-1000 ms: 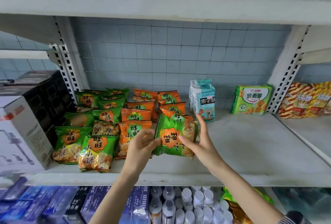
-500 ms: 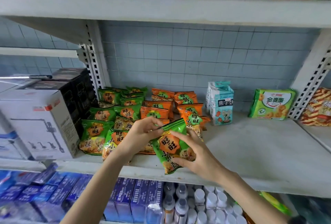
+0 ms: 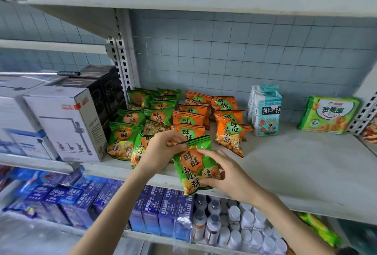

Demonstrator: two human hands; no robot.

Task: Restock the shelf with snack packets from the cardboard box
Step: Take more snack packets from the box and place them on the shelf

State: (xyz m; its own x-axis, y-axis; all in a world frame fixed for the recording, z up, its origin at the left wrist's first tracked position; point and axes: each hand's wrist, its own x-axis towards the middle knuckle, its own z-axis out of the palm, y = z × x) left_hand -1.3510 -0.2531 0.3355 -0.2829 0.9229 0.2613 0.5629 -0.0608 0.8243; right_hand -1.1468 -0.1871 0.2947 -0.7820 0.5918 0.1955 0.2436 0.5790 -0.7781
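At the left of the frame stood white appliance boxes (image 3: 67, 124), and just right of them, in the centre-left of the middle shelf (image 3: 295, 158), lay the stock already put out: a block of green packets (image 3: 130, 116) at the back and front, then a block of orange packets (image 3: 187, 118) beside it, with one orange packet (image 3: 229, 134) tilted at that group's right edge. Judging by these rows, a good part of the restocking was done. In the centre, at the shelf's front lip, the green snack packet (image 3: 195, 167) in hand was not yet set down; the left hand (image 3: 161, 150) pinched its top seam between thumb and fingers, and the right hand (image 3: 226, 175) curled around its lower right side. To the right the shelf lay bare up to a blue-and-white carton (image 3: 265, 109) and a green biscuit pack (image 3: 328, 114), so room remained. The cardboard box was out of view, so how many packets were left could not be told.
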